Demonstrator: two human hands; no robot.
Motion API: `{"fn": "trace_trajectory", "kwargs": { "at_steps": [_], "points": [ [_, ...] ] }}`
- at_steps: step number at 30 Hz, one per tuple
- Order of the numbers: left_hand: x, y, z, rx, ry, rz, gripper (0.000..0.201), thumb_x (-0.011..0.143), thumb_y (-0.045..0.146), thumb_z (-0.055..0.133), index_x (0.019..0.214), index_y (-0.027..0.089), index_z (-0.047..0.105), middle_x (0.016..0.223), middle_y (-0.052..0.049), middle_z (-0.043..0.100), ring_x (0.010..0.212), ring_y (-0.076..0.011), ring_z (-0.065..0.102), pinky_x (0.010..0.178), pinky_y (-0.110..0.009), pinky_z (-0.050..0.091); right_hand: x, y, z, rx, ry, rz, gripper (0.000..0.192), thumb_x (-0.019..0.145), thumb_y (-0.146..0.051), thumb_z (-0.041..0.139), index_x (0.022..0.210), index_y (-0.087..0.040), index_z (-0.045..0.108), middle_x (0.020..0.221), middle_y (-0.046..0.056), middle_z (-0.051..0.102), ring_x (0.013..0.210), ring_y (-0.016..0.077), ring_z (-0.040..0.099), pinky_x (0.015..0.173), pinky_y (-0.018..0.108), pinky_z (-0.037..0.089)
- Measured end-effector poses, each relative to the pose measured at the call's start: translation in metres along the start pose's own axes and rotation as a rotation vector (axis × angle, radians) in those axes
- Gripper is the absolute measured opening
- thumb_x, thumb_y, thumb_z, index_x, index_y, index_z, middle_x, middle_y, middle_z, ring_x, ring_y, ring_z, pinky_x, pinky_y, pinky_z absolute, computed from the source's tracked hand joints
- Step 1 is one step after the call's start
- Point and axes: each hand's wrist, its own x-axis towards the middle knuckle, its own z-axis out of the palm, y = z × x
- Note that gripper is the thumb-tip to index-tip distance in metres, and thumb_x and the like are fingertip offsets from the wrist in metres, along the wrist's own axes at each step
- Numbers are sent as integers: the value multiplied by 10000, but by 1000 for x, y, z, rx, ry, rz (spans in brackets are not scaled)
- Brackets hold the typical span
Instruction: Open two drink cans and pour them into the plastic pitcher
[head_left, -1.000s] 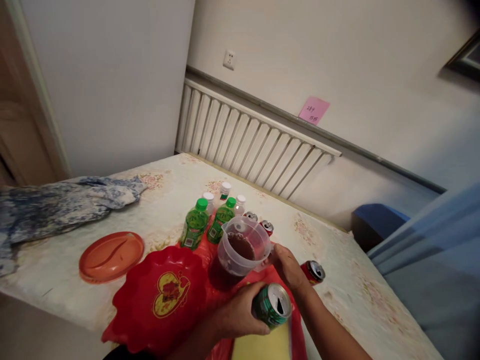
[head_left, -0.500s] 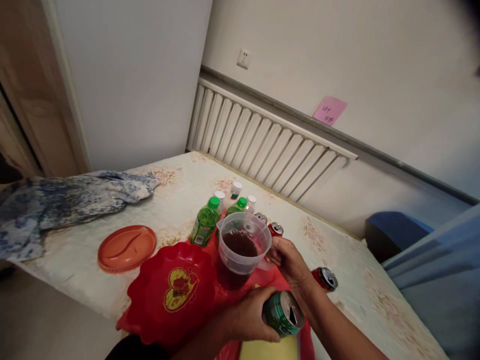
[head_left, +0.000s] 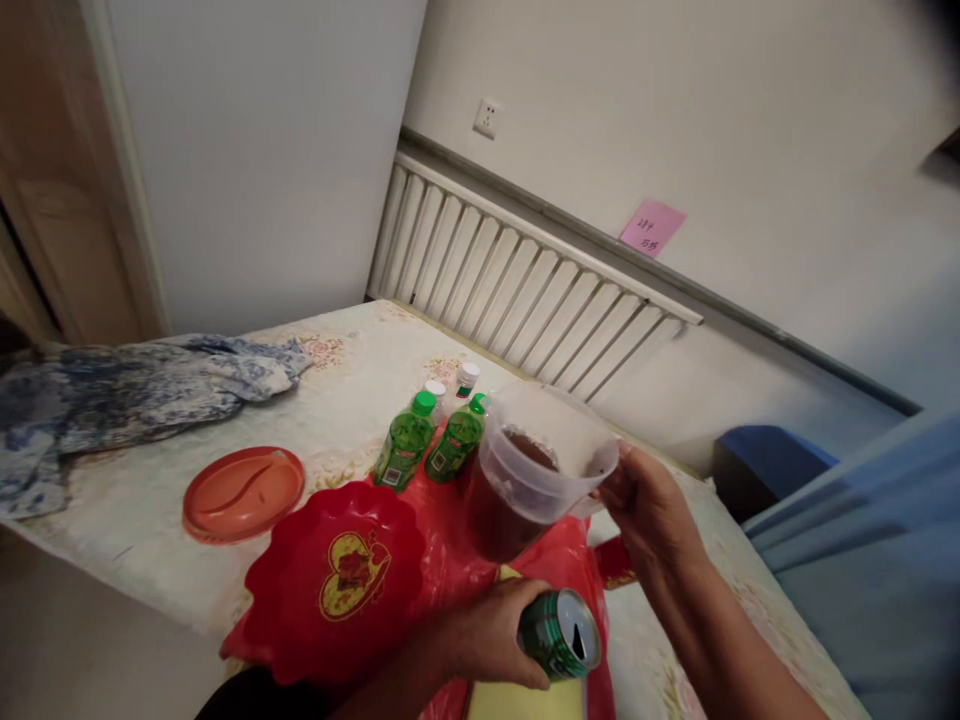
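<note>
My left hand (head_left: 499,632) is wrapped round an opened green drink can (head_left: 559,635), tilted with its top toward the right. With my right hand (head_left: 649,500) I grip the handle of a clear plastic measuring jug (head_left: 525,490), raised and tilted, with dark brown liquid in its lower part. Beneath them lie a red plastic sheet (head_left: 442,540) and a yellow pad (head_left: 525,700). Left of my left hand is a red scalloped plate (head_left: 300,570) with a yellow heart print. Two green bottles (head_left: 405,445) stand behind it. A red can (head_left: 615,562) is partly hidden behind my right wrist.
An orange lid-like dish (head_left: 244,495) lies on the flowered tablecloth (head_left: 360,350). White-capped bottles (head_left: 466,380) stand behind the green ones. A blue patterned cloth (head_left: 157,400) is at the left edge. Beyond the table are a radiator (head_left: 510,275) and, at right, a blue curtain (head_left: 870,550).
My right hand has lifted the jug, moved it right and tilted it. The jug now hides cans that showed behind it. My left hand still holds the green can, nearly in place.
</note>
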Motion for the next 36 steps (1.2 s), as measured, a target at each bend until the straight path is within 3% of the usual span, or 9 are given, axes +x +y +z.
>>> {"fn": "trace_trajectory", "kwargs": {
  "at_steps": [4,7,13,18,24,32,36],
  "points": [
    [0,-3,-3,31,22,-20,833,527,250,844,1313,272,573,1274,-72,618,1190,-333,552,1022,-432,448,-6,-44,-14,-52,92,-76,428,744,-367,690,500,-230,366,487,-102,202,446,76,156,431,237,307],
    [1,-6,-6,8,54,12,795,548,230,825,1301,289,574,1260,-36,636,1150,-296,581,991,-383,464,-17,-72,-30,-137,171,-124,431,774,-335,677,507,-229,356,493,-96,200,447,79,175,437,241,312],
    [6,-8,-15,-49,124,75,704,594,193,772,1268,248,575,1229,-34,662,1095,-256,615,946,-345,498,-51,-97,-68,-358,335,-84,457,818,-421,668,544,-238,352,521,-79,244,481,103,242,461,265,325],
    [11,-9,-19,-60,195,120,736,599,148,734,1307,224,547,1282,-49,651,1162,-271,604,1005,-373,486,-80,-92,-105,-534,301,31,527,845,-555,595,499,-249,342,478,-53,269,479,126,276,480,312,307],
    [10,0,-21,-44,219,121,731,598,133,713,1307,193,546,1298,-66,647,1177,-276,596,1026,-368,472,-110,-67,-135,-621,348,141,586,758,-680,626,466,-256,346,453,-51,265,453,117,266,449,307,267],
    [11,2,-20,-75,218,149,671,608,135,709,1263,189,576,1242,-63,671,1128,-264,620,986,-355,493,-131,-41,-151,-751,223,213,619,761,-754,572,461,-230,437,449,-17,391,459,117,313,472,293,262],
    [11,3,-21,-62,216,141,688,594,121,711,1264,197,572,1258,-64,665,1146,-273,609,998,-368,485,-132,-34,-153,-776,165,242,617,803,-736,547,481,-228,408,452,-36,362,466,108,279,477,281,226]
  ]
}}
